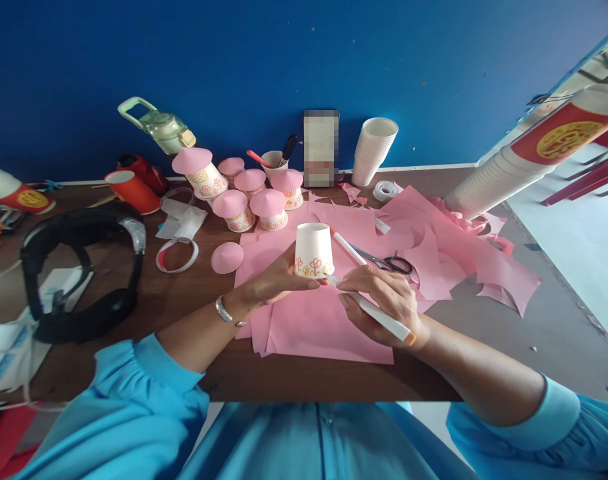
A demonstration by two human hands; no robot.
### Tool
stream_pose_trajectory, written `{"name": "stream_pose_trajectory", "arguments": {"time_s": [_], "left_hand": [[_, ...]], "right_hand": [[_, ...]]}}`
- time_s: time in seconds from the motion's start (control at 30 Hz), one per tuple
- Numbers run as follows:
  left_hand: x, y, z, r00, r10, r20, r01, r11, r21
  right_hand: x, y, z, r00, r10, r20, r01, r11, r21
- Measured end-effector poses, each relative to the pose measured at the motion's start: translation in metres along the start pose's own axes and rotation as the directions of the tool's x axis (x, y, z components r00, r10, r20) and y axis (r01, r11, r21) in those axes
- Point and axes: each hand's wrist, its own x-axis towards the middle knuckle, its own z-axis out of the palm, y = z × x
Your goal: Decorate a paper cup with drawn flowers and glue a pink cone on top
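A: Where is the cup (313,249)?

B: It stands upside down between the two hands, above the pink paper (324,327) on the desk (194,320). The left hand (274,280) has its fingers curled around the lower rim, where the flower pattern runs, and grips it from the left side.

A: And the right hand (384,300)?

B: It is closed on a white marker (379,317), whose tip touches the cup's rim at the lower right. The marker's body runs back across the palm towards the wrist.

A: What lies close by?

B: Scissors (389,261) rest on the paper just behind the right hand, beside a second white pen (349,248). A loose pink cone (227,257) sits on the desk to the left of the cup. Farther back stand several finished cups (249,200) with pink caps, and a stack of plain cups (373,150) by the wall.
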Motion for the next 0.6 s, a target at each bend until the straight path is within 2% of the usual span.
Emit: {"name": "stream_pose_trajectory", "arguments": {"time_s": [0.1, 0.3, 0.5, 0.6], "left_hand": [[-0.002, 0.003, 0.001, 0.999, 0.034, 0.023, -0.034, 0.999, -0.014], [-0.001, -0.007, -0.009, 0.998, 0.047, -0.048, -0.054, 0.988, -0.144], [0.002, -0.015, -0.012, 0.997, 0.066, 0.035, -0.053, 0.953, -0.297], [0.003, -0.011, -0.009, 0.998, 0.058, 0.024, -0.048, 0.952, -0.302]], "right_hand": [[0.0, 0.001, 0.0, 0.999, -0.012, -0.031, 0.013, 1.0, 0.02], [0.001, 0.003, -0.003, 0.998, -0.034, -0.055, 0.035, 0.999, 0.014], [0.002, 0.004, -0.004, 0.998, -0.025, -0.063, 0.027, 0.999, 0.035], [0.002, 0.005, -0.002, 0.999, -0.012, -0.04, 0.015, 0.997, 0.071]]}}
